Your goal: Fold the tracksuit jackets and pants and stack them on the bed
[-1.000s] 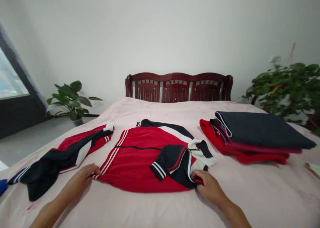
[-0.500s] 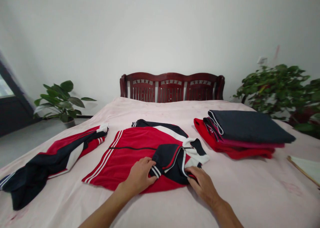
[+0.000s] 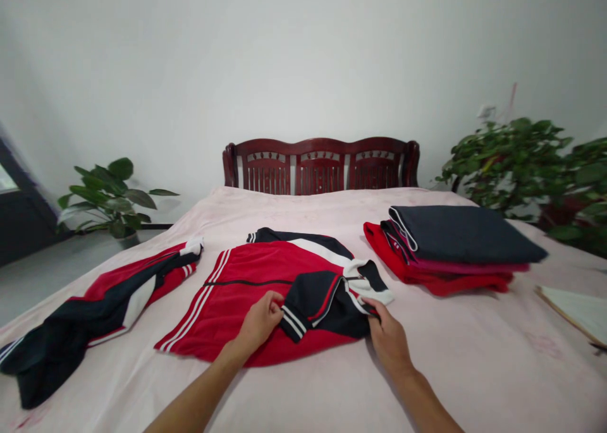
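Note:
A red, navy and white jacket (image 3: 246, 281) lies flat in the middle of the pink bed (image 3: 332, 395). One sleeve is folded across its front. My left hand (image 3: 258, 323) pinches the striped cuff of that folded sleeve. At the jacket's near right edge, by the white collar, my right hand (image 3: 387, 333) grips the cloth with closed fingers. Both forearms reach in from the bottom of the view.
A second red and navy garment (image 3: 95, 306) lies crumpled at the left. A folded stack of navy and red clothes (image 3: 455, 250) sits at the right. A flat pale board (image 3: 576, 313) lies at the far right edge. Wooden headboard (image 3: 320, 165) and potted plants (image 3: 521, 161) stand behind.
My left hand came from the jacket's left hem across to the folded sleeve's cuff and closed on it. My right hand stayed at the right edge. The view shifted right.

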`<state>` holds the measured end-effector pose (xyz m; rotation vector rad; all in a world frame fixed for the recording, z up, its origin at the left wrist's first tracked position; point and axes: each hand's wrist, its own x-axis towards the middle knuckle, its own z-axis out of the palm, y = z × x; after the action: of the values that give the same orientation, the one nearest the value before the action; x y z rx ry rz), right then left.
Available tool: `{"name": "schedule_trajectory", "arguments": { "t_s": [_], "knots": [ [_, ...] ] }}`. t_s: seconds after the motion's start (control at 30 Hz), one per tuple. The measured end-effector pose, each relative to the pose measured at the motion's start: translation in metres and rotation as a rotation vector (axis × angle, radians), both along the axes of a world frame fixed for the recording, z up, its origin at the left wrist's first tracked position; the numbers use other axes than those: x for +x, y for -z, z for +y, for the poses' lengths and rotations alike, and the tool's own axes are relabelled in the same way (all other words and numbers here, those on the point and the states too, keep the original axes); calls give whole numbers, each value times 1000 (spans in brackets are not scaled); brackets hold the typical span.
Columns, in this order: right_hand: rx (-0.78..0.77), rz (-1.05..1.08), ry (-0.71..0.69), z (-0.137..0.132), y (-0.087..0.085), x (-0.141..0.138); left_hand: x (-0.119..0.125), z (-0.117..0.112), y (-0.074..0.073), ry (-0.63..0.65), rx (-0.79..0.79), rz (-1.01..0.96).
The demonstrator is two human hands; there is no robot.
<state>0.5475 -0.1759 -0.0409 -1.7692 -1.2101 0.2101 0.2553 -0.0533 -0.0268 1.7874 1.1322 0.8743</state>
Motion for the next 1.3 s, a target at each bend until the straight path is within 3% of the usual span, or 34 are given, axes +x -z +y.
{"name": "schedule_trajectory", "arguments": {
  "t_s": [0.1,0.2,0.27,0.4,0.53,0.63,0.77,0.87,1.03,1.13,1.2,1.3],
  "knots": [
    [-6,137,75,3,2,7,-1,2,-6,-7,-12,-75],
    [-143,86,89,3,2,11,-23,3,-18,16,5,-96],
    [-203,16,67,2,-3,10,-54,0,-26,49,71,-13],
    [-144,-219,-28,4,-23,-1,-141,-14,-34,113,264,350],
    [-226,-462,-88,19,-50,-20,-224,-24,-23,95,439,632],
    [-414,-418,-123,38,-63,-31,-255,-26,-9,14,450,689],
    [-584,-375,-103,62,-63,-35,-250,-25,2,-56,333,566],
    [-625,-418,-90,70,-53,-31,-236,-22,0,-103,248,392],
    [-571,-420,-105,67,-38,-22,-228,-4,-16,-153,22,160],
    [-527,-420,-69,63,-32,-23,-225,10,-23,-298,-119,60],
    [-506,-433,-43,61,-28,-25,-219,20,-25,-395,-177,58],
    [-485,-448,-38,60,-24,-26,-207,32,-24,-373,-228,145]
  ]
}}
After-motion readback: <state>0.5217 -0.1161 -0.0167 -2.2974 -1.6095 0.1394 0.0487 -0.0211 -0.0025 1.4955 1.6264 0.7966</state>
